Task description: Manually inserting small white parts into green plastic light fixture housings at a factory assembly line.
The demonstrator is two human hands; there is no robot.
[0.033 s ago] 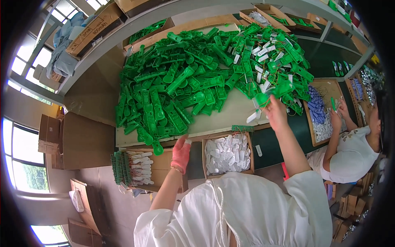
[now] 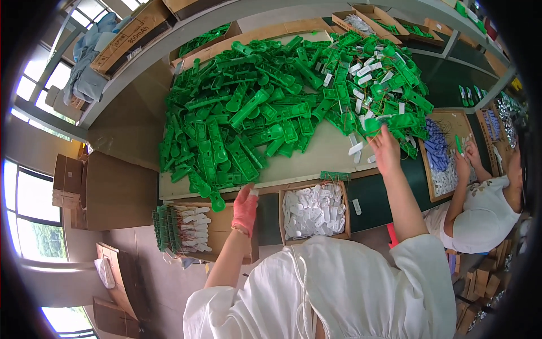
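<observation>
Green plastic casing (image 2: 395, 122), one, elongated: being held beyond the white-parts carton (image 2: 346, 209) and to its right. Its long axis is running nearly left to right, the right end tipping slightly upward and blending with the casings behind it.

Right hand (image 2: 386, 151), bare: grasping the casing at its near edge, left of the middle, fingers pointing away from the carton.

Changes from the earlier frame: casing and right hand are sitting slightly farther right; the casing, earlier blurred and slanting more steeply up to the right, is now showing more level and sharper. The left hand is keeping nearly the same place.

White plastic part (image 2: 355, 148), slim: showing beyond the carton's right side; whether it is hanging or lying cannot be told.

Heap of green casings (image 2: 243, 113): spreading beyond the carton to both sides, pointing every way; white parts and thin wires are mixing in at right.

Left hand (image 2: 245, 210), pink-gloved: hovering or resting left of the carton, fingers loosely bent; whether it is gripping anything cannot be told.

Green circuit boards (image 2: 334, 175): lying at the carton's far edge.

Single white part (image 2: 357, 207): lying just right of the carton.

Co-worker (image 2: 477, 214), white top: working well to the carton's right.
</observation>
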